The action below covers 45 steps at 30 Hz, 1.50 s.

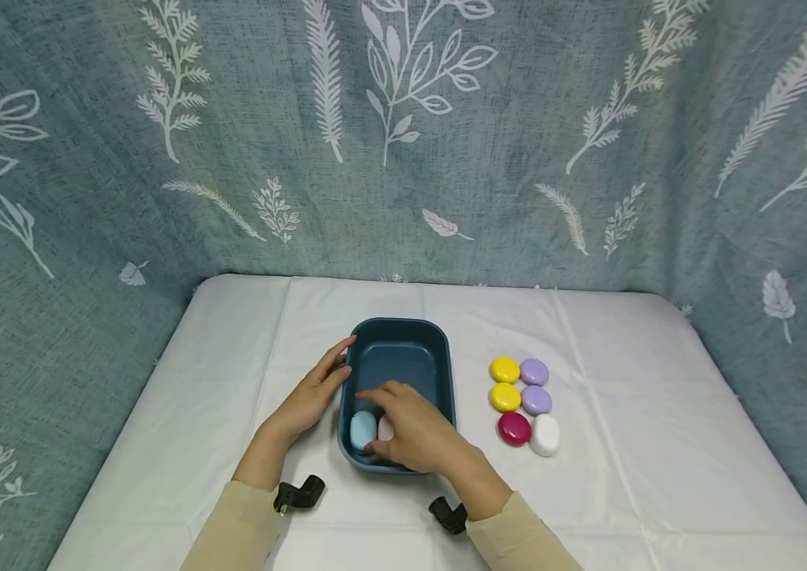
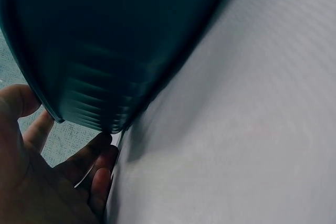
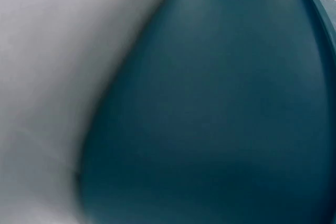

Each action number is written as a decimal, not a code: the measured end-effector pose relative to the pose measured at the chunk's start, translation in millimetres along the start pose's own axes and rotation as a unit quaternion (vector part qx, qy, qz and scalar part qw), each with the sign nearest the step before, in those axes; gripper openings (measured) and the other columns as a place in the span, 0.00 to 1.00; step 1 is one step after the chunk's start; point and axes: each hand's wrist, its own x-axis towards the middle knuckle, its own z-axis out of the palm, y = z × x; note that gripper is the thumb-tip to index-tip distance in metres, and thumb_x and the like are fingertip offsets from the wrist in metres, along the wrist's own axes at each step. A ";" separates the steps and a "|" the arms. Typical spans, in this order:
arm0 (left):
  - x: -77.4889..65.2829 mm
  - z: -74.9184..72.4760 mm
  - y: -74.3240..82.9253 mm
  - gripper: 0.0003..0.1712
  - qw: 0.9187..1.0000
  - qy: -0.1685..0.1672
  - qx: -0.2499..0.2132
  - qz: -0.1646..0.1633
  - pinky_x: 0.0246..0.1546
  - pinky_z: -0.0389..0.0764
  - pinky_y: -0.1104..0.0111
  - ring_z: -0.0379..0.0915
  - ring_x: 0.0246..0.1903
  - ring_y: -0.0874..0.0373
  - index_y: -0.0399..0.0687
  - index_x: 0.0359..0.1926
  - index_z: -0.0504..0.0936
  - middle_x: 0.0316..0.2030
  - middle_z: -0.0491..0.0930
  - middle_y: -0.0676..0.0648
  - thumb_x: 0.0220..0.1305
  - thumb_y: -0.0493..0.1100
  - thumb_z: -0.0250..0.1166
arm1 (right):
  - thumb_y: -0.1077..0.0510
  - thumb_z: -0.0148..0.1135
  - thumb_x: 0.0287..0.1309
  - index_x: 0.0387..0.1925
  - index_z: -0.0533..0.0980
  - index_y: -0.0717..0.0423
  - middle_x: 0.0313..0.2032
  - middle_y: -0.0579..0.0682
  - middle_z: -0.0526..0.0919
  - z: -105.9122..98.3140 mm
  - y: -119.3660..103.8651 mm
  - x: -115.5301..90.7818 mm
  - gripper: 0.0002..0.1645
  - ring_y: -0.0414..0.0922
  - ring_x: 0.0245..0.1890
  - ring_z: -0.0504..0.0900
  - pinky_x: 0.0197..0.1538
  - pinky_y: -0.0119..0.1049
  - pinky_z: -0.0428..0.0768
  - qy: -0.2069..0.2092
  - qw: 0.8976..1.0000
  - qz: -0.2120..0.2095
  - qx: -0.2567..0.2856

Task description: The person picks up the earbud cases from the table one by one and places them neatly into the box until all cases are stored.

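Note:
A dark blue-green rectangular tray with rounded corners stands on the white cloth. My left hand rests along its left side, fingers extended; in the left wrist view its fingertips are at the outer wall. My right hand reaches over the near part of the tray, thumb and index finger spread apart. Under it lie a light blue rounded piece and a pale pink one, partly covered by the hand. I cannot tell whether the right fingers grip the pink piece.
Right of the tray, smooth rounded pieces stand in two columns: two yellow, two lilac, a dark red and a white one. A leaf-patterned curtain hangs behind the white-covered table.

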 end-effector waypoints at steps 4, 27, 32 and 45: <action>-0.3 -0.3 -0.8 0.28 1.000 -0.002 -0.001 -0.001 0.78 0.49 0.38 0.49 0.81 0.43 0.89 0.76 0.56 0.79 0.56 0.43 0.82 0.57 0.50 | 0.47 0.77 0.58 0.71 0.73 0.47 0.64 0.47 0.78 -5.1 0.9 -3.3 0.41 0.47 0.65 0.76 0.68 0.47 0.77 0.007 1.000 0.002 0.008; -0.7 -0.4 -0.3 0.29 1.000 0.003 0.001 0.007 0.79 0.51 0.40 0.49 0.81 0.43 0.88 0.76 0.56 0.80 0.55 0.42 0.82 0.57 0.50 | 0.50 0.77 0.59 0.66 0.78 0.43 0.62 0.45 0.79 -30.9 11.7 -28.2 0.33 0.46 0.63 0.77 0.63 0.47 0.81 0.090 0.996 0.002 0.025; -1.5 -0.3 2.5 0.29 1.000 0.002 0.002 0.005 0.79 0.51 0.41 0.49 0.81 0.44 0.87 0.77 0.56 0.80 0.55 0.41 0.82 0.56 0.50 | 0.52 0.77 0.59 0.64 0.79 0.43 0.60 0.43 0.79 -34.2 16.4 -34.8 0.32 0.44 0.61 0.78 0.59 0.44 0.83 0.114 0.993 0.002 0.036; -1.9 -1.6 2.6 0.29 1.000 0.002 0.003 0.007 0.79 0.51 0.41 0.49 0.81 0.44 0.88 0.76 0.56 0.79 0.56 0.42 0.82 0.56 0.50 | 0.51 0.76 0.60 0.66 0.78 0.46 0.59 0.43 0.80 -42.6 34.1 -51.6 0.33 0.45 0.62 0.78 0.65 0.48 0.80 0.158 0.986 0.031 0.044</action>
